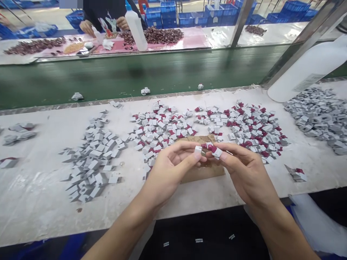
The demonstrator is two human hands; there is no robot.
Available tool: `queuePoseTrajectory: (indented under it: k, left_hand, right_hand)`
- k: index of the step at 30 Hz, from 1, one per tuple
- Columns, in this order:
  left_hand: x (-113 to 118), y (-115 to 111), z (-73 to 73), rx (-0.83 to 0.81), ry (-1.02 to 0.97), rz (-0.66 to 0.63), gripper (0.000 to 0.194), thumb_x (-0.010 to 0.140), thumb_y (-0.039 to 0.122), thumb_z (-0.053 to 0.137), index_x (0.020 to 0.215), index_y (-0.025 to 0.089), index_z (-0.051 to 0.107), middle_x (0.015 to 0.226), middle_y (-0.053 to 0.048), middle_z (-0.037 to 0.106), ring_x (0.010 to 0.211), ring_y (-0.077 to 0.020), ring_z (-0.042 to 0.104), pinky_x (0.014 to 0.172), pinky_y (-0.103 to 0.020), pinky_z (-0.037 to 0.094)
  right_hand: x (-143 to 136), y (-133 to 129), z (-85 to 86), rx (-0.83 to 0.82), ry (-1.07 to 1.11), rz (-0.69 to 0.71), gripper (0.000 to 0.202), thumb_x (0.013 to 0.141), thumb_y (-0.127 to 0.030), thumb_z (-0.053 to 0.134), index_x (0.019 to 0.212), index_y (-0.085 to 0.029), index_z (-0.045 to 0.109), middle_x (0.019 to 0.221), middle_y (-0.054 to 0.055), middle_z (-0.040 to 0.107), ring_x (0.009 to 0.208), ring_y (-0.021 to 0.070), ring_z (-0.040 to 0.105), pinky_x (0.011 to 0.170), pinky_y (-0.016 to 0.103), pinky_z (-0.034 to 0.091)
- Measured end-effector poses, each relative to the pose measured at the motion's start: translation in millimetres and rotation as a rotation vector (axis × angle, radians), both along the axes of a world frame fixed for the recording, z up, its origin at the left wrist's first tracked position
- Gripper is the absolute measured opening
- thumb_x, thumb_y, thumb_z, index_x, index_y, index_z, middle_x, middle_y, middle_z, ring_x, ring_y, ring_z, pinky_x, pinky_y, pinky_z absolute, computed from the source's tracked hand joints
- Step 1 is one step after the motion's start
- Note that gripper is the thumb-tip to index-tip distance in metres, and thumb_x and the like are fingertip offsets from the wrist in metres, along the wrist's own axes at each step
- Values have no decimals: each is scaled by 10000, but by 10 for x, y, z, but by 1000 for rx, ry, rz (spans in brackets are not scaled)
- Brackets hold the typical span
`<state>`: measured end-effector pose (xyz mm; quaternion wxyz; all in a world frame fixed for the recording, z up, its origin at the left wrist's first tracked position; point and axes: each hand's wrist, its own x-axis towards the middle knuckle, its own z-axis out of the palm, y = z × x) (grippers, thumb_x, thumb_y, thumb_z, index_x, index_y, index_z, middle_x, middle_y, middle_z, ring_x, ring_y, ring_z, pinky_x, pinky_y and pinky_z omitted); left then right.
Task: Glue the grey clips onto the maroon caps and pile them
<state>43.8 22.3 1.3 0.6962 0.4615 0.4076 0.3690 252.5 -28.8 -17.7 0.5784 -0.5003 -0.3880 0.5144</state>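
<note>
My left hand (176, 162) pinches a small light-grey plastic part (198, 149) between thumb and fingertips. Close beside it, my right hand (241, 164) grips a grey-and-maroon plastic part (216, 151). The two parts are held almost together; whether they touch I cannot tell. Beneath both hands lies a piece of brown cardboard (203, 174) on the white-covered table. Just beyond the fingers spread two heaps of grey-and-maroon parts, one on the left (162, 126) and one on the right (255, 126).
Plain grey parts form a pile (94, 162) at left and another (322, 119) at far right. A white bottle (306, 72) leans beside a metal post (295, 47). Behind runs a green conveyor belt (108, 77); across it a person (108, 18) works near brown pieces.
</note>
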Motion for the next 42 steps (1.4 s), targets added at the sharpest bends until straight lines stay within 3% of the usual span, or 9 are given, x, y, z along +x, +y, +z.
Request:
queuePoseTrajectory:
  k: [16,21,24,26,28,31,34,38,42]
  left_hand:
    - [42,81,13,-10,-10,-70,250,881,344,1059,1072,254,927,1165,-89,927,1126,-305,892,1027,-403,736]
    - [-83,145,159,40,48,-75,253,884,375,1051,1051,251,907,1088,-88,907,1020,-302,884,951,-422,745]
    - [-229,269,253,119,164,-9,272,880,392,1045,1056,264,881,1027,-69,875,953,-276,854,901,-403,733]
    - [-320,428,300,213,279,105,280,910,407,1008,1124,276,883,999,-61,848,945,-264,827,891,-396,717]
    - [-366,661,322,302,362,229,279,928,375,963,1171,266,882,1031,-65,837,980,-256,806,910,-389,698]
    - [-316,1120,304,330,467,325,186,922,254,895,1100,213,862,1051,-79,839,997,-240,788,923,-378,663]
    - [-166,1631,257,315,565,360,112,941,148,832,1049,178,826,1002,-89,833,962,-233,778,907,-379,633]
    - [92,2281,182,318,640,368,55,1005,129,818,1046,151,788,1059,-131,841,1007,-240,787,939,-382,631]
    - [456,2770,38,283,733,238,205,1092,280,834,1230,136,791,1252,-144,830,1092,-247,803,977,-416,683]
  right_hand:
    - [5,66,142,125,-169,84,147,1031,-266,877,1105,-342,979,1071,56,895,1038,241,863,861,335,740]
    - [-14,202,276,73,-140,235,136,1047,-315,861,1127,-314,971,1112,67,915,1033,251,878,873,369,756]
    - [9,563,428,24,-210,429,231,1046,-381,859,1233,-288,958,1102,79,919,923,253,883,762,387,763]
    - [4,1021,500,67,-445,454,329,1053,-336,842,1367,-281,922,1196,91,917,912,256,877,797,433,770]
    - [-57,1616,504,173,-803,303,475,1075,-151,739,1523,-269,848,1471,120,848,1002,262,874,949,501,756]
    - [-238,2517,393,210,-1181,268,705,997,99,590,1617,-184,773,1844,164,580,1479,342,739,1284,554,579]
    - [-368,3101,291,196,-1213,366,483,955,79,685,1324,-131,915,1614,170,791,1458,336,752,1288,475,550]
    - [-225,3195,372,200,-1223,299,319,975,-15,726,1202,-100,933,1317,180,910,1269,325,827,1193,454,596]
    - [192,2589,517,141,-1217,145,318,906,-78,825,1204,-98,934,1187,203,923,1011,356,861,908,478,683]
